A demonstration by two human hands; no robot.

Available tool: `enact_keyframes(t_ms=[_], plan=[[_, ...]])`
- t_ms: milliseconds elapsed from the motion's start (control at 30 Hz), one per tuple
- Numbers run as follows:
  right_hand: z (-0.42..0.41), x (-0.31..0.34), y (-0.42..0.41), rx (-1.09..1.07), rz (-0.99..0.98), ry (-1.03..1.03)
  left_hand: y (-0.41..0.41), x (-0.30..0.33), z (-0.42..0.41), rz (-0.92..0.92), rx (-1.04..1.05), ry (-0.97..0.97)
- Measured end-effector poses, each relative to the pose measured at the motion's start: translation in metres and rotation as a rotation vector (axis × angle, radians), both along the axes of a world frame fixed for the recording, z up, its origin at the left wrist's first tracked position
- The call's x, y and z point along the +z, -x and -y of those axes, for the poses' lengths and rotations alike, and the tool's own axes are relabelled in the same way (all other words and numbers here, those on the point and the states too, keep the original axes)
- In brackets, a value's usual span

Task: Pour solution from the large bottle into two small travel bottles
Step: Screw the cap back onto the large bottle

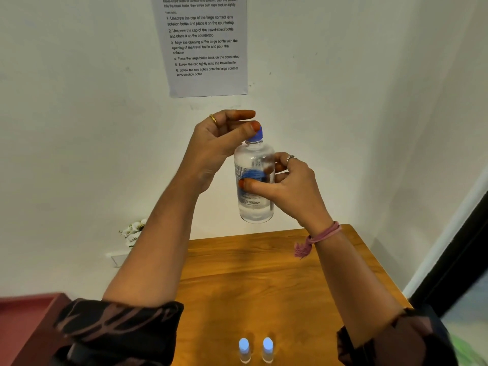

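1. Large bottle (254,180) held upright in the air above the table's (264,286) far edge.
2. Right hand (293,186) wraps its body; left hand (221,143) pinches the blue cap (256,136).
3. Both small bottles (244,350) (267,348) stand capped at the near edge.
4. Likely nearly full, heavy, smooth plastic; grip mid-label.

Your worktop (264,273) is an orange-brown wooden surface filling the lower centre of the frame, with the grain running across it. Its far edge meets the white wall at mid-frame, and its far right corner is rounded. Your forearms cross over its left and right sides, hiding those parts. Two small bottles stand upright on it at the bottom centre of the frame, just beside each other but apart: the left bottle (244,350) and the right bottle (267,349). Each has a clear body and a pale blue cap, still on. Their bases run to the bottom edge of the frame.
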State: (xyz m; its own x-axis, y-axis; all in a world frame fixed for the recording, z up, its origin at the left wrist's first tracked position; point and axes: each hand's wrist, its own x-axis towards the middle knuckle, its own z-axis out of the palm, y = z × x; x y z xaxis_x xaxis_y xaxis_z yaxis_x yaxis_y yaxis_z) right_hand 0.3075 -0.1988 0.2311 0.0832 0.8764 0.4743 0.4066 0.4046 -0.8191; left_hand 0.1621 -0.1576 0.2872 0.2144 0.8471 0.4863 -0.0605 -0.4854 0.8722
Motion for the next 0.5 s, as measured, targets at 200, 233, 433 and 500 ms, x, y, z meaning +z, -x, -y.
enact_keyframes(t_ms=[200, 233, 433, 500], plan=[[-0.003, -0.001, -0.001, 0.008, 0.009, 0.011, -0.001, -0.002, 0.005, -0.027, -0.077, 0.059], [-0.003, -0.002, -0.001, 0.012, 0.008, 0.014, -0.003, -0.003, 0.005, -0.034, -0.064, 0.058], [-0.003, -0.004, -0.002, 0.023, 0.020, 0.021, -0.012, -0.002, 0.005, 0.009, 0.024, 0.113], [-0.003, -0.006, -0.003, 0.022, 0.020, 0.022, -0.010, -0.003, 0.004, 0.003, 0.005, 0.125]])
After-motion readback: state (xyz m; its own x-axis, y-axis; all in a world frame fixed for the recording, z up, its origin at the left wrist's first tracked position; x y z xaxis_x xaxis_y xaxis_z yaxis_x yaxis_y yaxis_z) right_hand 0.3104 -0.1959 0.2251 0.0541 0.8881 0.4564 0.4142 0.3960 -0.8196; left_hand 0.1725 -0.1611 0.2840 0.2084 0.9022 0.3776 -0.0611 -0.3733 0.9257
